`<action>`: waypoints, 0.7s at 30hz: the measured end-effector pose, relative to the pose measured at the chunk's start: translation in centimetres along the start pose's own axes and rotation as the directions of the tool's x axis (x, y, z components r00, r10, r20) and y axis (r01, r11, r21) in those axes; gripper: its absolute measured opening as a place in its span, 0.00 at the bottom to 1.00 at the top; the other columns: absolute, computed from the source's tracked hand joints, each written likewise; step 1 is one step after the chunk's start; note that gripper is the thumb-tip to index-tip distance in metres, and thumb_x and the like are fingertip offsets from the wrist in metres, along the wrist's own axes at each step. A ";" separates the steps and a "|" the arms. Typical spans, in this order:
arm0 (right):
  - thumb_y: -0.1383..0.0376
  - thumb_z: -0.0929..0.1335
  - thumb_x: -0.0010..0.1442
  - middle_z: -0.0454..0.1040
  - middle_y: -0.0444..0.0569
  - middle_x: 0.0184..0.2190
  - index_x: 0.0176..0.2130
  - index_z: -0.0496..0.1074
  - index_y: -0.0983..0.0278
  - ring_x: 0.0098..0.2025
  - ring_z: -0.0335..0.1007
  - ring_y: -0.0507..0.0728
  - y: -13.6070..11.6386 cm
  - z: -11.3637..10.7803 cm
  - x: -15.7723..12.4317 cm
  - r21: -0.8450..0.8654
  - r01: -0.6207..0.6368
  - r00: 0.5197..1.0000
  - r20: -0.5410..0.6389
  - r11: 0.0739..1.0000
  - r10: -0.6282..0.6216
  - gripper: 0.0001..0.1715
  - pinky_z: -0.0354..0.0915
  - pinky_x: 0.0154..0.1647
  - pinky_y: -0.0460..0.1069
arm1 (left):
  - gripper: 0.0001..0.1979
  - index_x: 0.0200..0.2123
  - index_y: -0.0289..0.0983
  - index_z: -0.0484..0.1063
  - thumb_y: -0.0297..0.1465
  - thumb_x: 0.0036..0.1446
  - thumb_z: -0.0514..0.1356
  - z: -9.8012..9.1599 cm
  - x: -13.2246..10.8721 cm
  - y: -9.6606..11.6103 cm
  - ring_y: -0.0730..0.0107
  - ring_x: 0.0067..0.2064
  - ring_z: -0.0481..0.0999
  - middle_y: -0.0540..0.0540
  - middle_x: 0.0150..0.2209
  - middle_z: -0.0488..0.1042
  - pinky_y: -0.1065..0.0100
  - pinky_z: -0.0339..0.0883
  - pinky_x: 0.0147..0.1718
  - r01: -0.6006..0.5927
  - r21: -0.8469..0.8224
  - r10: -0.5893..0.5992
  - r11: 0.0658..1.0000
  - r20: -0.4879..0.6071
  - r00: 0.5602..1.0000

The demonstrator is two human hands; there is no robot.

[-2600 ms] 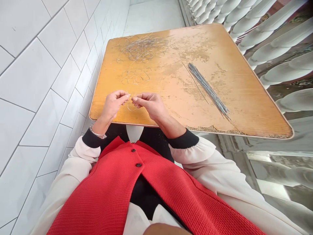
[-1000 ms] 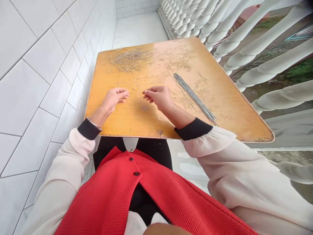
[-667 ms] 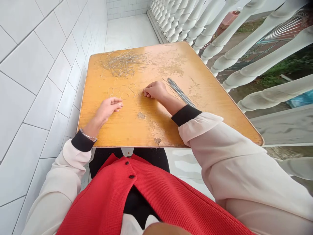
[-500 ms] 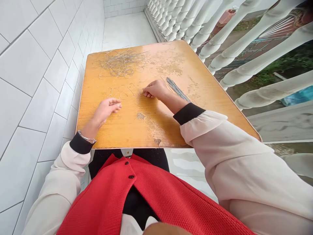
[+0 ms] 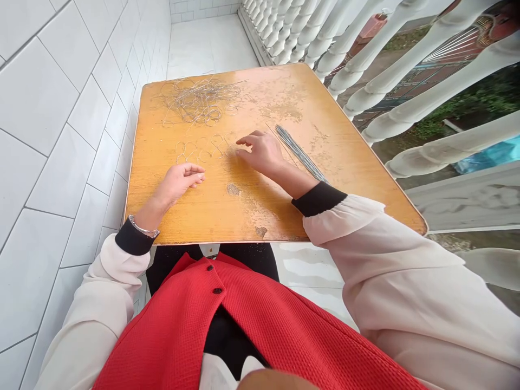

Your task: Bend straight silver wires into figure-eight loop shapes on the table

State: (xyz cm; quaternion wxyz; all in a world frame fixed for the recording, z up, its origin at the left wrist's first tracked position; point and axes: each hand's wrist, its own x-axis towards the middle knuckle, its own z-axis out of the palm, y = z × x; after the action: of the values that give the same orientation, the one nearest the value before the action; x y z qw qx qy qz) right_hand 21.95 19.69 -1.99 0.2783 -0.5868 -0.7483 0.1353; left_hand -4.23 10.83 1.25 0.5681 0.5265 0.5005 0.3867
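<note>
Beside a white tiled wall [image 5: 77,135], you are holding your right hand [image 5: 262,153] open, fingers [image 5: 246,140] spread and pinching nothing, just beside small wire loops [image 5: 203,149] on the wooden counter [image 5: 211,216], while your left hand [image 5: 176,187] is resting nearby, loosely curled.

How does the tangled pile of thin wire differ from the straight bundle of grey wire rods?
The tangled silver wire pile is loose curls and loops; the straight grey wire bundle lies neatly parallel. The pile sits at the far left, the bundle slanted toward the right. Both are thin metal wire on the orange wooden table.
</note>
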 end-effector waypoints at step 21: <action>0.69 0.68 0.57 0.84 0.56 0.45 0.42 0.82 0.61 0.48 0.80 0.68 3.4 -1.2 3.7 0.048 -0.091 0.994 -0.050 0.995 0.093 0.15 0.72 0.54 0.64 | 0.15 0.50 0.33 0.79 0.26 0.67 0.54 2.8 5.0 2.9 0.57 0.53 0.80 0.37 0.51 0.81 0.56 0.71 0.56 -0.370 0.875 0.264 0.311 0.295 0.918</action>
State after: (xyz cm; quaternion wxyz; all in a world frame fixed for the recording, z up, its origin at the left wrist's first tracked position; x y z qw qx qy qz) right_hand 24.79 24.01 -1.92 0.3045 -0.6176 -0.7096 0.1496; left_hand -0.24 15.50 3.11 0.1159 0.8566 0.4878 0.1220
